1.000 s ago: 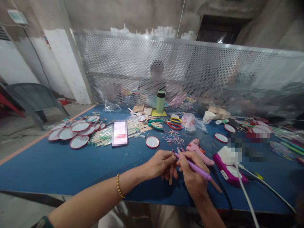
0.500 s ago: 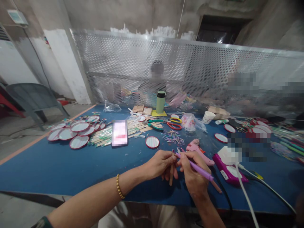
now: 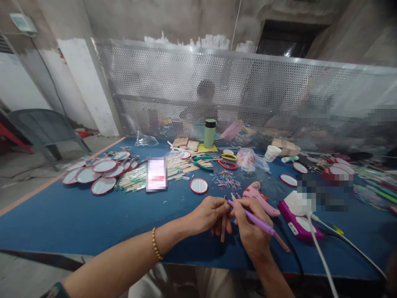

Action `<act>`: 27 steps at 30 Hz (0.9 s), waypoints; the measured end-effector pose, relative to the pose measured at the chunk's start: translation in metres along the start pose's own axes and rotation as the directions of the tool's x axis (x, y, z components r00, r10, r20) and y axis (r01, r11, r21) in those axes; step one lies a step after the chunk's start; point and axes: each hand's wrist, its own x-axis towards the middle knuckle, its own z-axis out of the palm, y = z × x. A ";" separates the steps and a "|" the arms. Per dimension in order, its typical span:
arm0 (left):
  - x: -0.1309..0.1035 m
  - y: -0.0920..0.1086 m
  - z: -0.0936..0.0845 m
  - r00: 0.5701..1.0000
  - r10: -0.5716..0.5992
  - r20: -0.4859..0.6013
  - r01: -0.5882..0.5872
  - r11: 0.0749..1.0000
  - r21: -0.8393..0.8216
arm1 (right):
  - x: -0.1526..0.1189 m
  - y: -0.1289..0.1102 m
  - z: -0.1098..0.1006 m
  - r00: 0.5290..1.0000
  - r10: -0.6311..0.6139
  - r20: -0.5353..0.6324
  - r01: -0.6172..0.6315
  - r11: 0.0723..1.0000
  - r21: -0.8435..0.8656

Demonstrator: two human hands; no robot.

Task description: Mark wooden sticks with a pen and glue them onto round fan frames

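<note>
My left hand (image 3: 214,213) is closed on a thin wooden stick (image 3: 223,227), which hangs down below the fingers with a small dark piece at its top. My right hand (image 3: 254,225) grips a purple pen-like tool (image 3: 259,222), its tip meeting the top of the stick beside my left fingertips. Just behind my right hand lies a pink glue gun (image 3: 260,198). A round red-rimmed disc (image 3: 199,186) rests on the blue table (image 3: 149,219) beyond my left hand.
Red-rimmed discs (image 3: 87,175) and wooden sticks (image 3: 133,176) lie left, beside a phone (image 3: 156,174). Pliers (image 3: 203,166), colourful clips (image 3: 226,179) and a green bottle (image 3: 210,134) stand or lie behind. A purple box (image 3: 299,223) with cables sits right. A person is beyond the mesh screen (image 3: 173,74).
The purple tool has tilted and shifted slightly left and down in my right hand. My left hand and the stick have hardly moved.
</note>
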 end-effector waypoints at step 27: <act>0.000 0.001 -0.001 1.000 -0.003 0.002 0.003 1.000 -0.030 | -0.001 -0.002 -0.001 1.000 0.020 -0.004 -0.020 0.999 0.040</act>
